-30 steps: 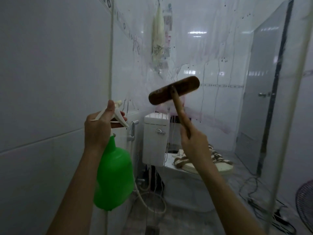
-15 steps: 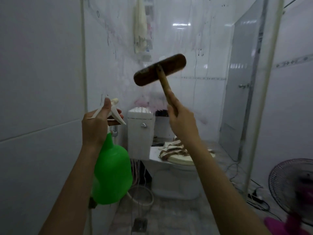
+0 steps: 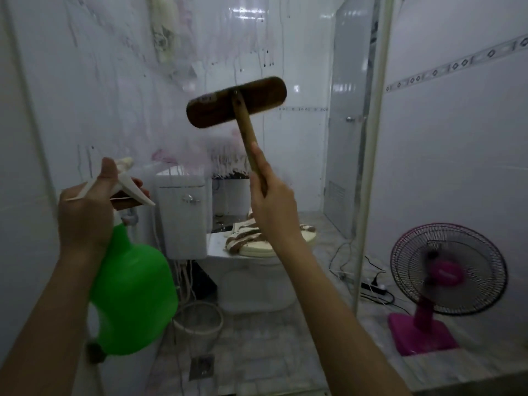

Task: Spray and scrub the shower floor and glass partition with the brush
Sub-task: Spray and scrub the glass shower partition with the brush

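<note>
Head view: wet, streaky glass partition point(image 3: 120, 90) in front, edge post at right. Toilet point(image 3: 251, 270) behind the glass. Pink fan point(image 3: 445, 278) past the post. Green spray bottle point(image 3: 134, 298) low, left hand point(image 3: 85, 215) wrapped round its trigger. Brush point(image 3: 237, 101) up high against the glass, right hand point(image 3: 271, 207) squeezing its stick.

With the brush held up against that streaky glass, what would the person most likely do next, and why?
Probably drag the brush down across the glass partition. Its head sits high on the pane, and foamy streaks and drips run below it. The right hand grips the handle; the left hand holds the green spray bottle aside.
</note>
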Tool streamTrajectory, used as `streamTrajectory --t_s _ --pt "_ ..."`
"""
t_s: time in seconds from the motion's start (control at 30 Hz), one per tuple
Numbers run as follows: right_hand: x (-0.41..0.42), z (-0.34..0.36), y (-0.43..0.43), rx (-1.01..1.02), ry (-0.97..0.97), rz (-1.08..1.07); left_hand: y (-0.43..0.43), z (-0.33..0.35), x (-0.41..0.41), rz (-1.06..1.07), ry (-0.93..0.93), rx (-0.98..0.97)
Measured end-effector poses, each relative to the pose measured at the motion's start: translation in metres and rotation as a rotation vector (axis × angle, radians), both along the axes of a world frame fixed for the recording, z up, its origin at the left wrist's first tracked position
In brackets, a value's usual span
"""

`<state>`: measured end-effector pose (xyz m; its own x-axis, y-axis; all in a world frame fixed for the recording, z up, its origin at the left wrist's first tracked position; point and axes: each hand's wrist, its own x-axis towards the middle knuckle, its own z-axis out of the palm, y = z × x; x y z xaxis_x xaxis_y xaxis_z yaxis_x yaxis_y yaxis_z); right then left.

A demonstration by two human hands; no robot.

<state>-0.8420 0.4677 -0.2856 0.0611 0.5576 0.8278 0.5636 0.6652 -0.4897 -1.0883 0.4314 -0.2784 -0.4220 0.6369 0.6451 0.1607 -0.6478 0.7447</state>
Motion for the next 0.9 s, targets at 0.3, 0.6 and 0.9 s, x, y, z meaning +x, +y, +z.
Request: streamTrajectory --t_s 0.3,0.6,0.9 --pt "0.021 -0.039 -0.008 -0.076 -0.017 -0.018 0.013 0.0 0.019 -0.061 -0.03 -0.004" --pt "0.035 -0.073 -0.029 -0.137 0.023 -0.02 0.021 0.002 0.038 -0.09 -0.065 0.002" --pt "0.047 -0.058 -0.023 -0.1 0.026 -0.028 0.007 0.02 0.056 0.004 -0.006 0.023"
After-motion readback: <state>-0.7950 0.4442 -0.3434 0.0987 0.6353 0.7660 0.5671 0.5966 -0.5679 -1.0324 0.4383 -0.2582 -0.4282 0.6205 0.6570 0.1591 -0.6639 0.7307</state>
